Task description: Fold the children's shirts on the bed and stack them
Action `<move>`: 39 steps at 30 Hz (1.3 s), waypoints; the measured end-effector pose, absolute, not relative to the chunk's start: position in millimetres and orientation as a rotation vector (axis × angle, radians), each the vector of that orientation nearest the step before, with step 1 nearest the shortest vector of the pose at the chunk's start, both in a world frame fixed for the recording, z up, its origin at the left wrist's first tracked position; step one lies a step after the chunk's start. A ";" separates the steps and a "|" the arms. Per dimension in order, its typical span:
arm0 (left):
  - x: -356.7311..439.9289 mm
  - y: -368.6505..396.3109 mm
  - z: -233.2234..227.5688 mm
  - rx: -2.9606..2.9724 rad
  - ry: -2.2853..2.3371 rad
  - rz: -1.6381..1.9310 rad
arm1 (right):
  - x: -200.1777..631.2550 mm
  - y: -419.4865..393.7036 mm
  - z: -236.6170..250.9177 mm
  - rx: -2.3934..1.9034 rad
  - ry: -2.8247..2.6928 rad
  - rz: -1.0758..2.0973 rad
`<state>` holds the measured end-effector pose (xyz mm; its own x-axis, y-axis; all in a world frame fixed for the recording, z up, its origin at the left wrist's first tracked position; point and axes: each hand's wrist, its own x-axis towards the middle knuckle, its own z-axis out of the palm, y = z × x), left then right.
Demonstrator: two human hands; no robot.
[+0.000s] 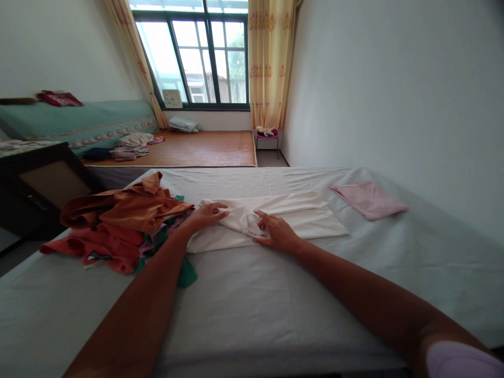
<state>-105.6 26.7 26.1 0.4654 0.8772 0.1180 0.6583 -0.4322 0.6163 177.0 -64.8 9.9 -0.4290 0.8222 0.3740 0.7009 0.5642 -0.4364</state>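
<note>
A white garment [291, 210] lies in a long folded strip across the pale sheet, with a crumpled, bunched part near its middle. On the left part of the cloth rests my left hand [208, 215], fingers stretched to the right and a small gap between thumb and fingers. My right hand [279, 233] touches the bunched part from the right, its index finger and thumb spread apart and the other fingers partly curled. A heap with a brown-orange garment [129, 205], a red garment [114, 244] and a green cloth [187, 274] lies beside my left forearm.
A folded pink cloth [370, 199] lies to the right on the sheeted bed [252, 310]. Beyond is a brown-matted bed [205, 147] bearing several clothes. A dark cabinet [43, 184] stands left, a small stool [268, 135] by the wall, and a square clock [172, 98] under the window.
</note>
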 end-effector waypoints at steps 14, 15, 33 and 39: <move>-99.3 22.0 27.3 2.376 1.494 0.562 | 182.1 -58.3 8.7 -1.195 -2.123 0.393; -99.7 22.0 27.3 2.367 1.483 0.581 | 180.7 -58.7 7.8 -1.166 -2.135 0.350; -67.2 1.4 37.0 2.745 1.327 0.696 | 176.9 -70.9 22.3 -1.040 -2.361 0.070; -45.1 -10.0 7.3 2.767 1.142 0.285 | 167.9 -81.4 24.1 -0.957 -2.559 0.026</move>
<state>-45.1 -10.0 7.3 0.6950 0.7084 0.1228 0.6830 -0.7039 0.1948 167.9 -81.4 24.1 -0.6821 0.6328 0.3664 0.6254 0.7645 -0.1562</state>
